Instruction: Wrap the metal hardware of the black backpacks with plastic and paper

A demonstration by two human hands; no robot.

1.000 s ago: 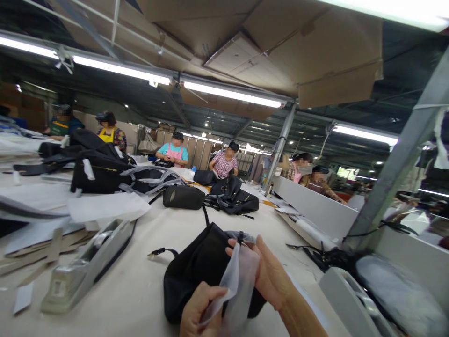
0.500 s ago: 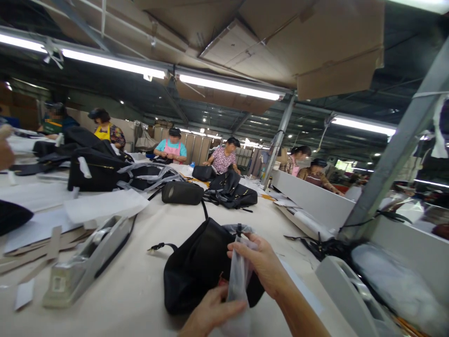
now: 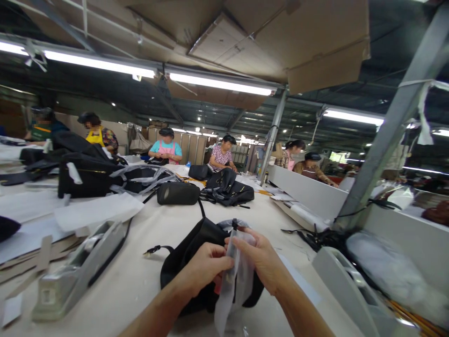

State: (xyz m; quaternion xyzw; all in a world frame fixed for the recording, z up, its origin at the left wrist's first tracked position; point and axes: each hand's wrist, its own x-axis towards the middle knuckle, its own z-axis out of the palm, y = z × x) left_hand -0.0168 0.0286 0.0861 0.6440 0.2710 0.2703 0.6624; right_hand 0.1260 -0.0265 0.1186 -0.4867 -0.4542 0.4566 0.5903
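A black bag [image 3: 187,260] lies on the pale table right in front of me. From its upper right hangs a translucent white wrapping strip [image 3: 228,290], running down over the bag's side. My right hand [image 3: 261,257] pinches this strip near its top, just below a small black strap end [image 3: 235,224]. Close by on the left, my left hand [image 3: 210,264] has thumb and fingers pressed together on the strip's left edge. A bit of red shows under my left hand, too small to name. A short black strap with a metal clip [image 3: 154,251] sticks out to the bag's left.
Tape dispensers stand at left [image 3: 79,271] and right [image 3: 351,290]. Black bags [image 3: 87,175], a black pouch [image 3: 178,193] and white paper sheets [image 3: 101,210] lie beyond. Clear plastic [image 3: 389,267] sits at right beside a low partition [image 3: 308,187]. Several co-workers [image 3: 165,147] are farther back.
My left hand has risen from the strip's lower part to near my right hand. The strip's lower end now hangs loose. The whole view has shifted slightly.
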